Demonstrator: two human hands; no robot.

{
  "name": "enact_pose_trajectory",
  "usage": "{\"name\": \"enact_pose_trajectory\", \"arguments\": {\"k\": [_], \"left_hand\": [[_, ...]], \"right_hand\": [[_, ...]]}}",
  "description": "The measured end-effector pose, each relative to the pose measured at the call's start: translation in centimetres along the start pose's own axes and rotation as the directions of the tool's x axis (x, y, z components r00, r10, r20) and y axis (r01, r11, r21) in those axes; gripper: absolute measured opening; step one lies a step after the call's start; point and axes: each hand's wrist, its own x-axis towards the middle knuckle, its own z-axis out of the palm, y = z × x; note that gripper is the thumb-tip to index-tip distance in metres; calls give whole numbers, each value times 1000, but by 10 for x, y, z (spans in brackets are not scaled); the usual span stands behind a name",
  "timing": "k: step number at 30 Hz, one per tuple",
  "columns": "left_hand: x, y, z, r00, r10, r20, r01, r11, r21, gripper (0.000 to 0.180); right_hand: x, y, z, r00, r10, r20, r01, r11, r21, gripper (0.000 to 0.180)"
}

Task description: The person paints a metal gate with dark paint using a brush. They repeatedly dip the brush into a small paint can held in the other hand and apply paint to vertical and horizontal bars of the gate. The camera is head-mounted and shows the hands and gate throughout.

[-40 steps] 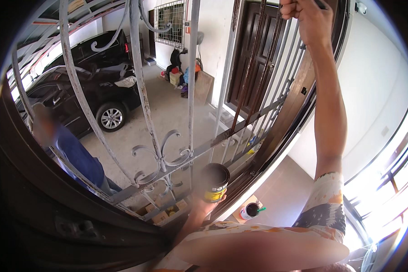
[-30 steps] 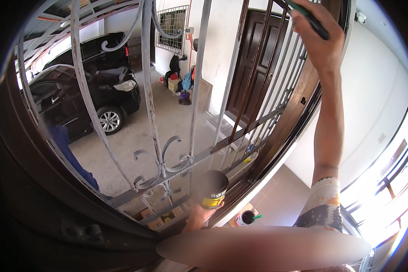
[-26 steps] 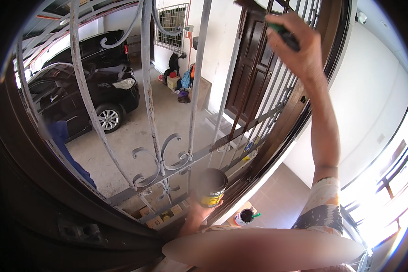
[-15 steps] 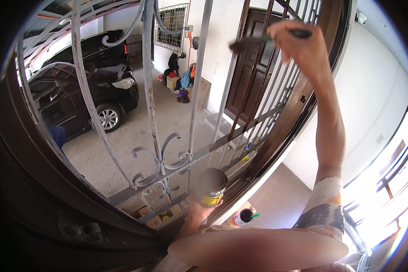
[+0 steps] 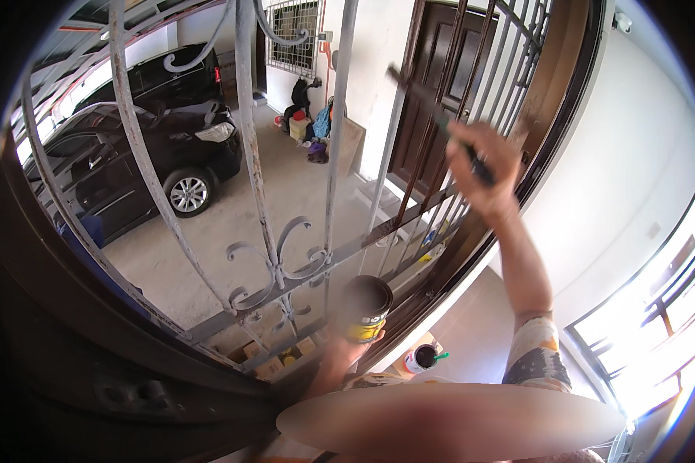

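Paintbrush [image 5: 442, 120], gripped in the right hand [image 5: 499, 168], points its long axis toward ten o'clock near the grille [image 5: 245, 77], while the left hand [image 5: 349, 353] grasps the yellow-labelled can [image 5: 369, 330] at the right hand's seven o'clock.

Swings the bare right hand [image 5: 500, 166] down from the view's top edge, tips the slim green-and-black-handled paintbrush [image 5: 441, 119] from level to a steep slant, bristle-end up, and catches far less now of the blue-clothed person [image 5: 91, 227]!
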Motion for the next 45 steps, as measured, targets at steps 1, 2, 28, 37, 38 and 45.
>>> {"name": "enact_pose_trajectory", "arguments": {"k": [1,2,28,37,38,45], "left_hand": [[0,0,3,999,4,38,-3,999,-43,76],[0,1,7,999,25,41,-24,999,-37,76],[-12,7,37,997,15,-70,-24,992,-126,56],[-3,6,19,997,-2,75,14,986,-166,61],[-3,6,19,993,5,120,13,990,-142,61],[-3,6,19,999,-30,-40,24,989,-149,62]], "right_hand": [[-20,-9,6,1000,-10,12,9,1000,20,22],[-34,-17,9,996,70,48,-72,996,46,22],[-133,-67,38,261,629,732,-893,446,-66,13],[-114,-58,12,297,546,783,-925,368,95,11],[-118,-56,11,285,465,838,-923,369,110,12],[-133,-36,-1,264,238,935,-927,329,178,20]]}}
